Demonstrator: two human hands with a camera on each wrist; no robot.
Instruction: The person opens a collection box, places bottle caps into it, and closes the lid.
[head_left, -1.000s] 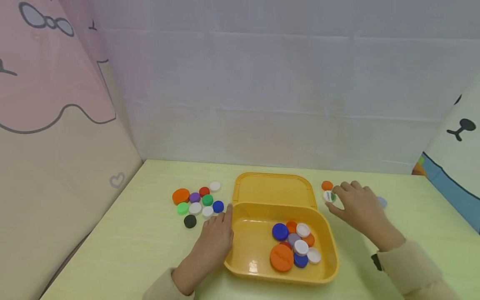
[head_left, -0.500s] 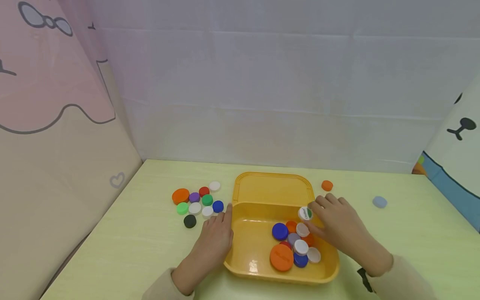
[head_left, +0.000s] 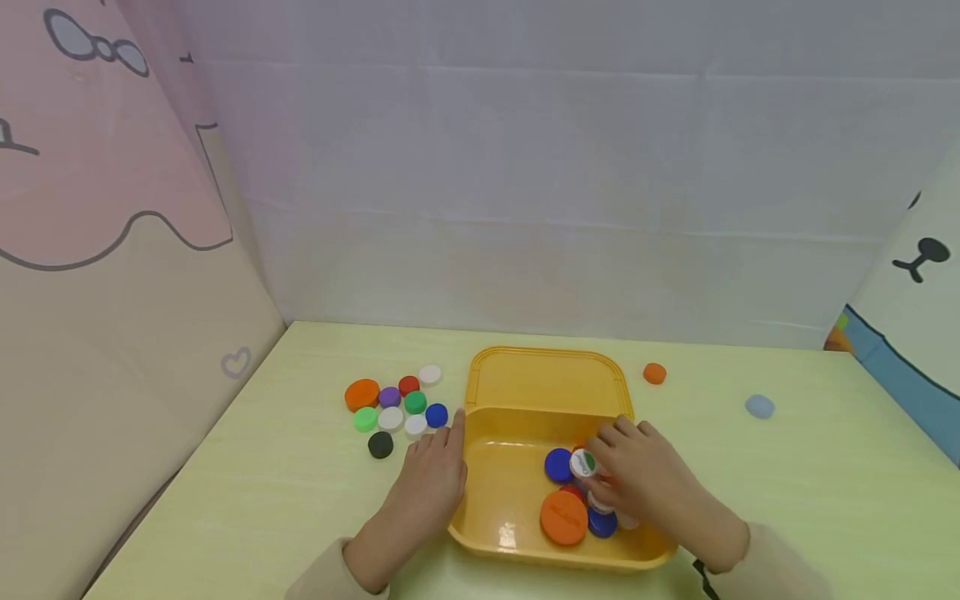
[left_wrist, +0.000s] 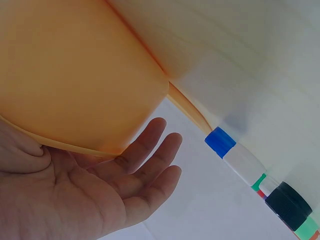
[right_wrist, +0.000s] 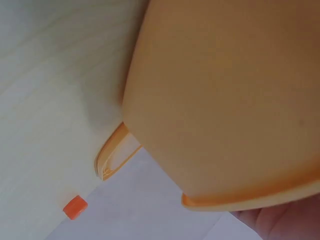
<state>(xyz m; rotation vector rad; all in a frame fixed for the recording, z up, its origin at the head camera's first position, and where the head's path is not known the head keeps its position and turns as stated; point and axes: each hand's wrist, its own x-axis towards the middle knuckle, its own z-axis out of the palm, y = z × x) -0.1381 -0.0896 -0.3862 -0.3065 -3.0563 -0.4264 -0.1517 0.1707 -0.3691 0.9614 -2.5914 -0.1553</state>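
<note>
My right hand (head_left: pixel 651 477) pinches a white bottle cap (head_left: pixel 583 463) with a green mark, low over the caps at the right side of the yellow box (head_left: pixel 495 492). Around it in the box lie a large orange cap (head_left: pixel 564 517), a blue cap (head_left: pixel 558 465) and several others, partly covered by the hand. My left hand (head_left: pixel 431 485) rests at the box's left rim, index finger stretched along the corner; the left wrist view shows its other fingers (left_wrist: pixel 155 165) loosely extended beside the box wall. The right wrist view mostly shows the box's outer wall (right_wrist: pixel 220 110), which hides the pinch.
Behind the box lies its yellow lid (head_left: pixel 551 379). Several caps are grouped on the table (head_left: pixel 247 500) to the left, including a black cap (head_left: pixel 381 444) and a large orange cap (head_left: pixel 362 395). On the right lie a small orange cap (head_left: pixel 655 373) and a pale blue cap (head_left: pixel 760 407).
My right hand has taken the white and green cap from the table right of the lid and carried it left and down into the box. My left hand has stayed at the rim.
</note>
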